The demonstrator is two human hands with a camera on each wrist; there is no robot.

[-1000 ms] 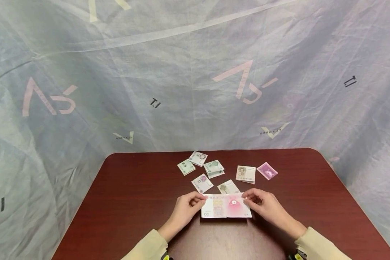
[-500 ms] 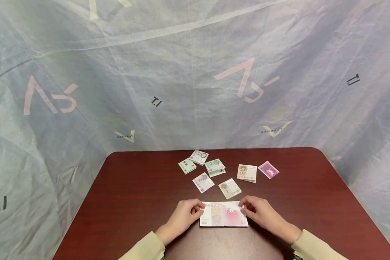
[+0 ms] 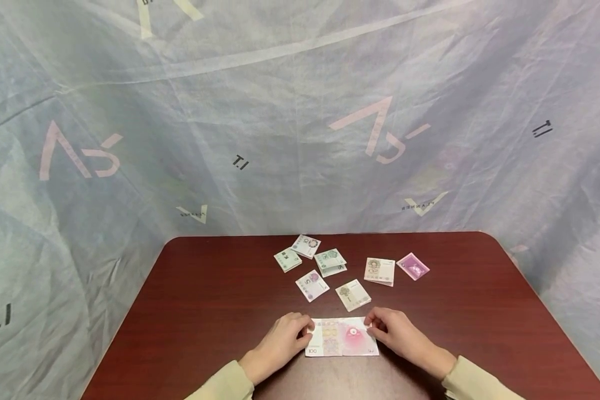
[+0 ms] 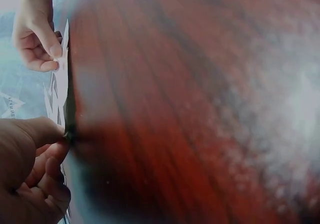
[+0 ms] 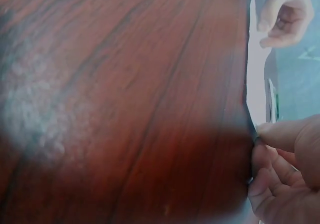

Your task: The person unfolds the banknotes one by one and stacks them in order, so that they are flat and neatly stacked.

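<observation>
The pink note (image 3: 342, 337) lies flat on the bench (image 3: 205, 311) at its near edge, right in front of the person, with its long axis running left to right between the two hands. The left hand (image 3: 280, 343) sits at the note's left short end and the right hand (image 3: 396, 333) at its right short end, so each grip is at one end of the long axis and neither hand is nearer than the other.

The left grip is closed on the note: thumb and curled fingers pinch its left edge, which the left wrist view shows edge-on (image 4: 64, 88) with the fingertips meeting right at the paper. The right grip is likewise closed on it, thumb and forefinger pinching the right edge near the far corner; the right wrist view shows the same note (image 5: 256, 83) as a thin white strip running away from that pinch towards the other hand (image 5: 285, 14). From either grip, the body of the note stretches straight inward towards the opposite hand.

Beyond the note, farther from the person, seven smaller folded notes (image 3: 352, 294) lie scattered apart on the bench, none touching the pink one or the hands.
</observation>
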